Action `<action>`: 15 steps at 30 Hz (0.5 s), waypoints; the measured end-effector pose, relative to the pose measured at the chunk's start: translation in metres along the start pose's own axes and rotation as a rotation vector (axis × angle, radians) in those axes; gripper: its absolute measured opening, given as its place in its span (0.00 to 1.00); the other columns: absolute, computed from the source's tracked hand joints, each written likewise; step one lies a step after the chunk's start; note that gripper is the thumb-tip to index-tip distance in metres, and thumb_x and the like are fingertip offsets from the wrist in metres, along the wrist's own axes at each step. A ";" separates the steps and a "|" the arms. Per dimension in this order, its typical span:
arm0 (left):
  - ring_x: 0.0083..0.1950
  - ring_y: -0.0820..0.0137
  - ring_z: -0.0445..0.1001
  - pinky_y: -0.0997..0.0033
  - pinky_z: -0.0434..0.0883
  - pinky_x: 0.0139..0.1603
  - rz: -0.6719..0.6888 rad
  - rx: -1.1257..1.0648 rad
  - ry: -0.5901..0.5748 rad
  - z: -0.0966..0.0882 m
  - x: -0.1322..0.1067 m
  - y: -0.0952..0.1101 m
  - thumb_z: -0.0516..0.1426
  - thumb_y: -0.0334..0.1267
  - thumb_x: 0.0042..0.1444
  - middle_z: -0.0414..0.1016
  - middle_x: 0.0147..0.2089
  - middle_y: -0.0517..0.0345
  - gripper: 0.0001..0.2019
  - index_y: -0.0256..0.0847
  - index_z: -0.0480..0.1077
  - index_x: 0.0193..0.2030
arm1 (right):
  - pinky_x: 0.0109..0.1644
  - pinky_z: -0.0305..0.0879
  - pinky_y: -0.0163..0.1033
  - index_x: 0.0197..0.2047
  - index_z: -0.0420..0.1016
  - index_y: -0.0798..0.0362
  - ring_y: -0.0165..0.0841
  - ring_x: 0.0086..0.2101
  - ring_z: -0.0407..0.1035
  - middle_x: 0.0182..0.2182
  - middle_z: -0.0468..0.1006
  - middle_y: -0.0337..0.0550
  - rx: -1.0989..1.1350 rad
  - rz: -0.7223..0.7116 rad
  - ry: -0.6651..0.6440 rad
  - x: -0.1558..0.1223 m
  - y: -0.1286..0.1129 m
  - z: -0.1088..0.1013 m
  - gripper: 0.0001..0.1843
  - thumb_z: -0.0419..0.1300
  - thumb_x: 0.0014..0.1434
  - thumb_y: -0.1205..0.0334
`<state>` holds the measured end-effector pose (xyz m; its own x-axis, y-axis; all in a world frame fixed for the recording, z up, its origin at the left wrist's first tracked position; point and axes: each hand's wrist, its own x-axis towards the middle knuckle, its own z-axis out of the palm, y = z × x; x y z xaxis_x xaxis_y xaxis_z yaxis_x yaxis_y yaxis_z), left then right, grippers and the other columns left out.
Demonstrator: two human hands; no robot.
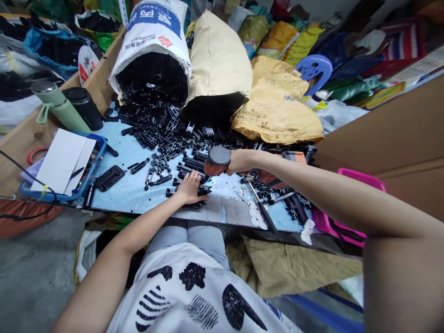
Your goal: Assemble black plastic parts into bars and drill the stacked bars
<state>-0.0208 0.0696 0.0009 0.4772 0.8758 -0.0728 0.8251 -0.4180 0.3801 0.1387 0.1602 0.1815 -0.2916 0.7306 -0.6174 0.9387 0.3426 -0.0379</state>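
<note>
My left hand lies flat, fingers stretched, pressing down on a black plastic part at the near edge of the light blue table. My right hand is closed round the handle of a rubber mallet, whose dark round head hangs just above and right of the left hand. Several loose black plastic parts are heaped across the table behind both hands.
A white sack and a tan sack spill black parts at the back. Two flasks stand far left beside a blue tray with white paper. A pink basket sits at right, and cardboard stands behind it.
</note>
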 end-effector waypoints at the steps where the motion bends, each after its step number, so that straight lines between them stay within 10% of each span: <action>1: 0.70 0.51 0.38 0.53 0.37 0.67 -0.010 0.005 0.000 0.000 -0.002 0.002 0.46 0.69 0.49 0.42 0.69 0.33 0.51 0.21 0.48 0.65 | 0.31 0.64 0.38 0.32 0.78 0.54 0.40 0.31 0.71 0.25 0.76 0.44 -0.039 0.005 0.007 -0.005 -0.003 0.001 0.14 0.65 0.38 0.59; 15: 0.70 0.54 0.41 0.55 0.41 0.68 0.002 0.182 0.122 0.027 -0.053 0.016 0.56 0.54 0.52 0.44 0.69 0.36 0.42 0.26 0.48 0.66 | 0.28 0.61 0.36 0.33 0.78 0.54 0.38 0.29 0.71 0.28 0.77 0.46 -0.232 0.021 -0.066 -0.059 -0.033 0.023 0.15 0.60 0.42 0.55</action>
<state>-0.0250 0.0101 -0.0145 0.4477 0.8931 0.0435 0.8707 -0.4465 0.2062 0.1289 0.0922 0.2007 -0.2527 0.7012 -0.6667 0.8747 0.4601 0.1525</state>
